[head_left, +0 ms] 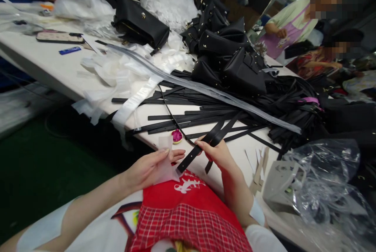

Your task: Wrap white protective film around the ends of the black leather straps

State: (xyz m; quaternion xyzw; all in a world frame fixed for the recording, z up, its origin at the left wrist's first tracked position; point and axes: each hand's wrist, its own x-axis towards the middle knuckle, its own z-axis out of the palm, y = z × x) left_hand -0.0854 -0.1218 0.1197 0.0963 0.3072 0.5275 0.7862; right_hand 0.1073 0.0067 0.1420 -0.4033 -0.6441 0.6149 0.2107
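Observation:
Between thumb and fingers, my left hand (149, 166) holds a thin translucent white sheet (165, 166), its other fingers stretched out behind it. My right hand (219, 156) is closed round a black strap (190, 158), with small holes near its end, which points down toward the sheet. The strap runs back over the table's edge toward other black straps (176, 117) spread on the tabletop. Just beyond my left fingers sits a small round container with something magenta (176, 136) in it.
Several black handbags (223, 48) are piled beyond the straps. White wrapping scraps (117, 68) and a long grey strip (188, 83) lie across the white table (67, 64). At right is clear plastic (326, 181) beside a white box (282, 181). Two people (289, 29) work at the far right.

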